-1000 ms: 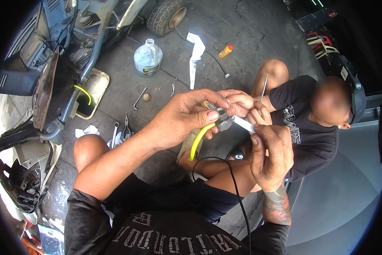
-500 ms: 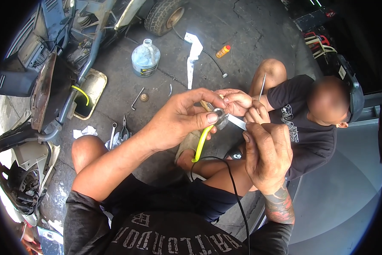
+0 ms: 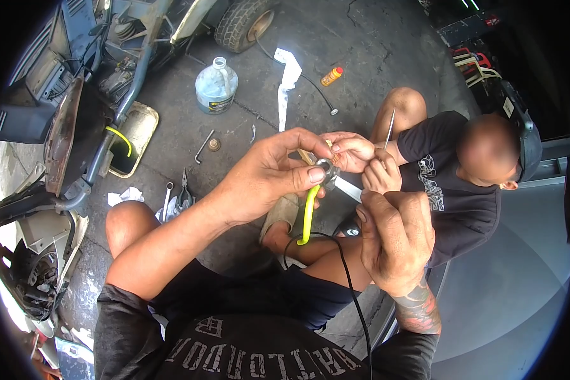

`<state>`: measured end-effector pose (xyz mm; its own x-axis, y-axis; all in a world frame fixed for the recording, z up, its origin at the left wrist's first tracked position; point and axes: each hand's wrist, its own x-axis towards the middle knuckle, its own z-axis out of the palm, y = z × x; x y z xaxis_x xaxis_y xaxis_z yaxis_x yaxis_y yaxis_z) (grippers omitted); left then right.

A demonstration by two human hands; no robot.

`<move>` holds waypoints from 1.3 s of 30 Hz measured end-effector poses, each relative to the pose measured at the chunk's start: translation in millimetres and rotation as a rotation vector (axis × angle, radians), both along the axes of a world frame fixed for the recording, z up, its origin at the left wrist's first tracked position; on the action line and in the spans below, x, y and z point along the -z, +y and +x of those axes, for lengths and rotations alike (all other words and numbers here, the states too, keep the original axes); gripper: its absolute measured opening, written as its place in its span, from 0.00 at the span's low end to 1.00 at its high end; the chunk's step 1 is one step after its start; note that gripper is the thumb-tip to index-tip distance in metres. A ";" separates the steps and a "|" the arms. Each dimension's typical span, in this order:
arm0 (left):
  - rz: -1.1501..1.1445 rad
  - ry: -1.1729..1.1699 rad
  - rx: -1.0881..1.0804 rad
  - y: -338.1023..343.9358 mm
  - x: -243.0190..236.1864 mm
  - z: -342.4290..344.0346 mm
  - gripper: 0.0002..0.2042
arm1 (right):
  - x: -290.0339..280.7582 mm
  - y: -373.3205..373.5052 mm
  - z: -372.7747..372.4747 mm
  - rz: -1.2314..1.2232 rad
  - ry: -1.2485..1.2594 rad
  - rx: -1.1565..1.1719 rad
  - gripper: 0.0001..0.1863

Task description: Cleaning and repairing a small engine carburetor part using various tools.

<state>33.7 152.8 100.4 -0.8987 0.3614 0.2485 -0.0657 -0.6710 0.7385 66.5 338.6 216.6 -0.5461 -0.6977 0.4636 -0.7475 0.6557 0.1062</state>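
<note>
My left hand (image 3: 272,174) pinches a small metal fitting (image 3: 326,171), from which a bright yellow hose (image 3: 308,214) hangs downward. My right hand (image 3: 396,237) grips a flat white strip (image 3: 346,187), whose far end reaches the fitting; whether it touches is hard to tell. Just beyond, a co-worker's hands (image 3: 377,168) hold a thin pointed metal rod (image 3: 390,130) and a small piece I cannot make out. A black cord (image 3: 354,297) runs down over my leg.
A dismantled vehicle (image 3: 98,139) stands left, beside a tray (image 3: 147,149). On the floor lie a jug (image 3: 216,92), a small orange bottle (image 3: 331,77), white wrapped parts (image 3: 286,73), a hex key (image 3: 204,147), pliers (image 3: 185,193) and a wrench (image 3: 167,193). The seated co-worker (image 3: 449,183) occupies the right.
My right hand and the white strip have shifted left and slightly down. The yellow hose has swung a little to the right. The fitting remains in my left hand.
</note>
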 end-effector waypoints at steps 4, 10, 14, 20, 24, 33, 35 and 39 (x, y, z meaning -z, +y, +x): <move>0.015 -0.002 0.009 -0.5 -0.8 -0.1 0.12 | 0.4 1.6 1.4 0.010 0.016 -0.041 0.15; 0.015 0.001 0.026 -2.5 1.3 -0.8 0.12 | 0.1 2.7 -2.7 0.033 0.021 -0.081 0.16; 0.019 -0.007 0.014 -1.9 1.3 0.3 0.12 | -2.0 2.9 -7.1 0.033 0.047 -0.060 0.16; 0.039 -0.011 0.031 -0.8 1.9 -1.5 0.11 | -5.2 2.8 -11.6 0.039 0.032 -0.011 0.19; 0.066 0.011 0.037 -3.7 2.8 -0.7 0.11 | -8.2 -2.4 -12.8 0.040 0.004 -0.014 0.19; 0.044 0.042 0.009 -2.9 2.4 -1.1 0.11 | -16.8 -8.1 -22.7 0.109 -0.002 -0.038 0.13; 0.053 0.046 0.004 -2.2 3.3 -1.8 0.10 | -18.1 -8.9 -22.7 0.109 -0.002 -0.025 0.13; 0.057 0.054 0.000 -3.7 3.9 -1.6 0.10 | -17.6 -10.4 -21.9 0.046 0.024 -0.010 0.13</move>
